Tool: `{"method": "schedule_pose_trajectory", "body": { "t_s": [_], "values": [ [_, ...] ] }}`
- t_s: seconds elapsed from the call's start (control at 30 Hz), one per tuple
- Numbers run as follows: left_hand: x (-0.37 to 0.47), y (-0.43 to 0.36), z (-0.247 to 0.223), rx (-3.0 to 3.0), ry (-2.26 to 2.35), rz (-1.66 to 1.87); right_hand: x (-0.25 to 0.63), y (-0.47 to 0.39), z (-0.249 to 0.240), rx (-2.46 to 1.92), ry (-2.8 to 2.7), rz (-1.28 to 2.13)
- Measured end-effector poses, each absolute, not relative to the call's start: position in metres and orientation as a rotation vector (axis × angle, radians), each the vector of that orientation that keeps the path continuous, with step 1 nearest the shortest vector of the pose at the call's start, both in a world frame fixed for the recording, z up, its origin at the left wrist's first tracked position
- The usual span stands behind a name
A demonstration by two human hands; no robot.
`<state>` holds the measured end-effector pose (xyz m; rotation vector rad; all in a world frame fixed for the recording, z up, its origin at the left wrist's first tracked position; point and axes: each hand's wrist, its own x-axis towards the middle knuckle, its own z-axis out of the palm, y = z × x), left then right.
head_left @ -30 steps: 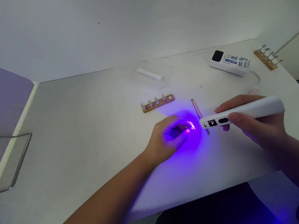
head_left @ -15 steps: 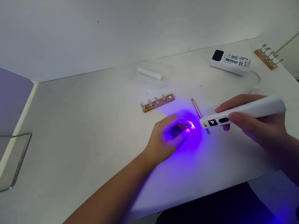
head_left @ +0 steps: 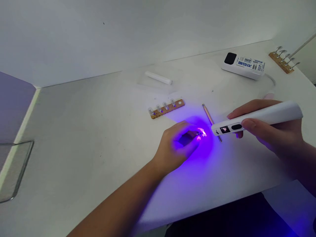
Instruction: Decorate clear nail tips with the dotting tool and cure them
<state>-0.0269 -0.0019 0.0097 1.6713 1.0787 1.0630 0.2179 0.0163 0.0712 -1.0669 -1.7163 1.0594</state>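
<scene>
Between thumb and fingertips, my left hand (head_left: pixel 170 146) pinches a small nail tip (head_left: pixel 202 133), washed out by the violet glow, with a dark shiny metal bit showing beside it. My right hand (head_left: pixel 274 135) is wrapped round a white handheld UV lamp (head_left: pixel 269 113), thumb beside its black button and small lit display. The lamp's head points left at the pinched piece, a short gap away. Partly under the lamp lies a thin dotting tool (head_left: pixel 207 113) with metal ends. Behind my left hand sits a brown strip (head_left: pixel 181 103) carrying several clear nail tips (head_left: pixel 165 105).
A white stick (head_left: pixel 158 78) lies farther back. At the back right are a white device (head_left: pixel 243 65) with a black panel and cable, and a second brown strip (head_left: pixel 280 62) with nail tips on stems. A metal-framed clear object (head_left: pixel 23 169) is at the left edge.
</scene>
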Motion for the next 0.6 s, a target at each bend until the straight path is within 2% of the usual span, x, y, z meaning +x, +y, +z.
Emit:
{"method": "schedule_pose_trajectory", "body": {
  "t_s": [0.6],
  "values": [
    [-0.0267,-0.0018,0.0067,1.657,1.063,1.063,0.2194,0.0150,0.0708,-1.073,-1.730,1.029]
  ]
}}
